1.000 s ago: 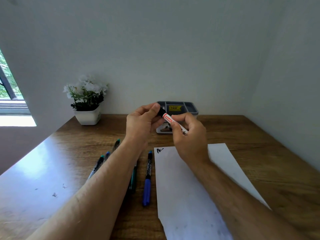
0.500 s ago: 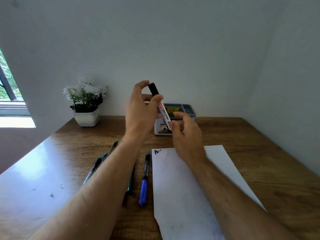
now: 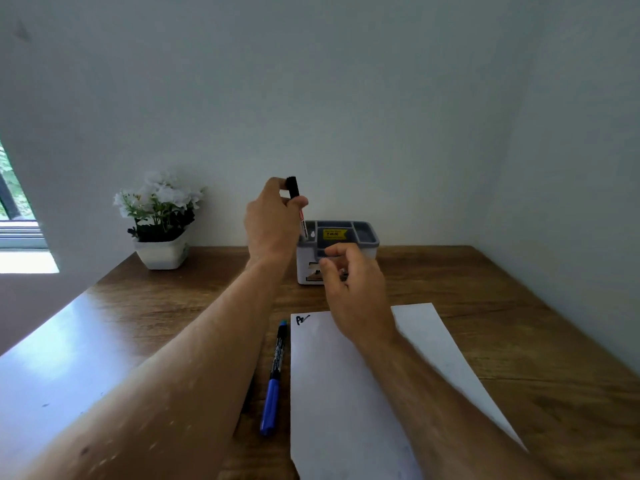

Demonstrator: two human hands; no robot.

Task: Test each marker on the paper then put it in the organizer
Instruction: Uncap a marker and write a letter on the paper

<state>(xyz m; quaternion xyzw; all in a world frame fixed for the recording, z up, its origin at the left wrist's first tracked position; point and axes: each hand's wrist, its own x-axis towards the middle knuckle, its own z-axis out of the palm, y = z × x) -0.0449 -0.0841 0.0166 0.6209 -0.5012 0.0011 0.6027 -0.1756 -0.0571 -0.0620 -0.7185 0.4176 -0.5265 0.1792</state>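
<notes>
A white marker (image 3: pixel 300 211) with a black cap and a red label is pinched near its top by the left hand (image 3: pixel 270 223) and held almost upright, its lower end inside the left compartment of the grey-and-white organizer (image 3: pixel 363 237). The right hand (image 3: pixel 353 282) is held with loosely curled fingers in front of the organizer, above the white paper (image 3: pixel 346 393), and nothing is gripped by it. A blue marker (image 3: pixel 273 382) is seen lying on the tabletop (image 3: pixel 519 323) just beside the paper.

Pale walls (image 3: pixel 346 98), wooden desk (image 3: pixel 519 323), bright window (image 3: pixel 14 209) at left
</notes>
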